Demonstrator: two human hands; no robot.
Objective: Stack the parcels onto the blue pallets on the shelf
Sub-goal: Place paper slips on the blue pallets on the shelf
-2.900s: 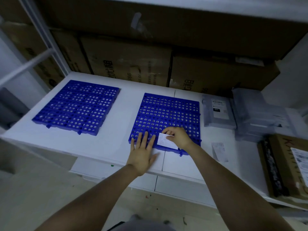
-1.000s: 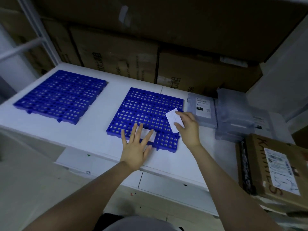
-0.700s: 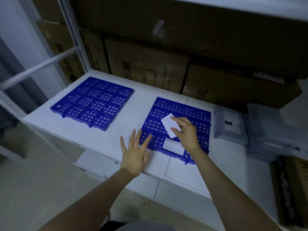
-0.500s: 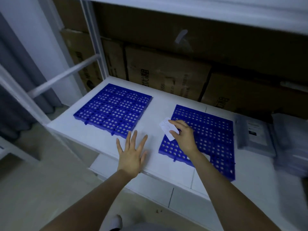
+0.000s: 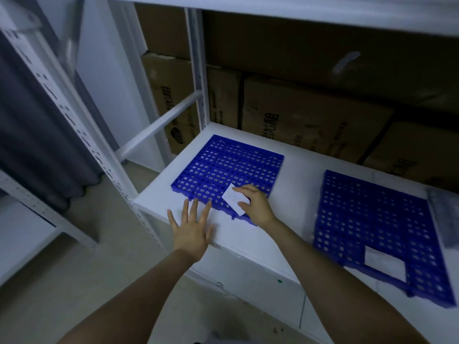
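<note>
Two blue perforated pallets lie flat on the white shelf (image 5: pixel 293 175): the left pallet (image 5: pixel 228 170) and the right pallet (image 5: pixel 372 219). My right hand (image 5: pixel 255 204) holds a small white paper label (image 5: pixel 234 198) over the near right corner of the left pallet. Another white label (image 5: pixel 385 265) lies on the near part of the right pallet. My left hand (image 5: pixel 192 228) rests flat with spread fingers on the shelf's front edge, just in front of the left pallet. A grey parcel (image 5: pixel 444 214) shows at the right edge.
Brown cardboard boxes (image 5: pixel 310 120) fill the back of the shelf. A white upright post (image 5: pixel 198 70) and a slanted brace (image 5: pixel 161 125) stand at the shelf's left end. Another shelf board (image 5: pixel 298 11) runs overhead. Grey floor lies below left.
My right hand carried the label leftward from the right pallet to the left pallet. The other label stayed on the right pallet. My left hand slid left along the shelf edge; the view panned left.
</note>
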